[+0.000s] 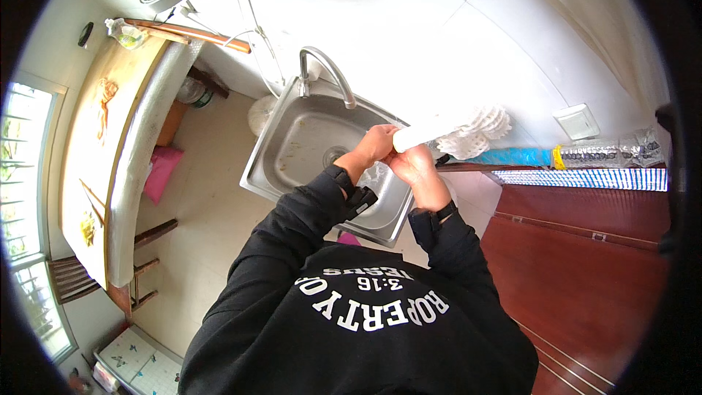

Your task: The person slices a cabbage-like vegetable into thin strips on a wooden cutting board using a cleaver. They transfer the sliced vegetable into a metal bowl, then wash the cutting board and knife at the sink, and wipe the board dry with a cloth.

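Observation:
Above the sink's right side, both my hands meet at the near end of a long white object [422, 133]; what it is cannot be told. My left hand [375, 145] grips that end with its fingers. My right hand [412, 165] is turned palm up just below, its curled fingers against the same end and partly hidden. White foam netting [474, 130] shows around or beside the object's far end. Below lies the stainless steel sink [299, 137], with small scraps on its basin floor. A curved metal faucet [332, 68] rises from its back edge.
A blue-wrapped roll [507, 156] and a bubble-wrapped roll [609, 153] lie along the wall at right, above a dark red panel [576, 263]. At left stands a wooden table [118, 115] holding a clear bottle [126, 34]. A pink bag [163, 173] is beneath it.

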Demonstrator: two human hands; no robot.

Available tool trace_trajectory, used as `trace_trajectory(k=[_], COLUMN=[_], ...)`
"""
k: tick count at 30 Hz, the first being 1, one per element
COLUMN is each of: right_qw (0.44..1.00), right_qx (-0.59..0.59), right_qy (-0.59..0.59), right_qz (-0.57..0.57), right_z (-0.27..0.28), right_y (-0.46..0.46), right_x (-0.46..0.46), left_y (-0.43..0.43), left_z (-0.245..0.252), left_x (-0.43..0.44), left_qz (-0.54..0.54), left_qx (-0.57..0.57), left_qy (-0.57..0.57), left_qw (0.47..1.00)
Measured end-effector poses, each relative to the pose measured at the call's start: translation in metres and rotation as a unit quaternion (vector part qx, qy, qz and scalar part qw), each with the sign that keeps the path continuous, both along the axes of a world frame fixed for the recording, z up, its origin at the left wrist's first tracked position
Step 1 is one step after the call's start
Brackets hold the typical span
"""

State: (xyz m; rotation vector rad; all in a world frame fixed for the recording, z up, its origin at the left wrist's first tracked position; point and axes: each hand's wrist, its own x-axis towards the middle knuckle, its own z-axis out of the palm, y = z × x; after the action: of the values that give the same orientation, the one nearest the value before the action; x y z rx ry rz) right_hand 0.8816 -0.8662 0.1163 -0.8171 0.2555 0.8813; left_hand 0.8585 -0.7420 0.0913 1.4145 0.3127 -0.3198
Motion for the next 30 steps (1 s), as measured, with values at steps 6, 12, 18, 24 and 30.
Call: trace_trajectory(k=[6,12,18,24,30], right_qw=[0.997,0.971,0.937,0.98,0.812], right_qx=[0.044,0.188,0.25,0.022,-0.313], right_qy=[0.058,0.14,0.197,0.059,-0.439], right_qz=[-0.005,0.039,0.147,0.187,0.222], right_z=[-0.011,0.003,0.007,-0.035,-0.018], right_y=[0.001,0.003,0.019,0.001,-0.005], right_x=[-0.003,0.002,0.01,0.024,0.034], left_y=[0.012,0.008,0.018,0.004,-0.02], left_z=[0.005,0.003,-0.004,0.009,0.012], left_x=[-0.009,-0.005,-0.008,-0.007,0.005], left_qz=[0.04,0.063,-0.051,0.051,0.138], left_qx=[-0.351,-0.529,-0.663,-0.561,-0.542], left_qy=[0.137,0.155,0.114,0.187,0.18], left_qw=[0.925,0.832,0.738,0.805,0.809])
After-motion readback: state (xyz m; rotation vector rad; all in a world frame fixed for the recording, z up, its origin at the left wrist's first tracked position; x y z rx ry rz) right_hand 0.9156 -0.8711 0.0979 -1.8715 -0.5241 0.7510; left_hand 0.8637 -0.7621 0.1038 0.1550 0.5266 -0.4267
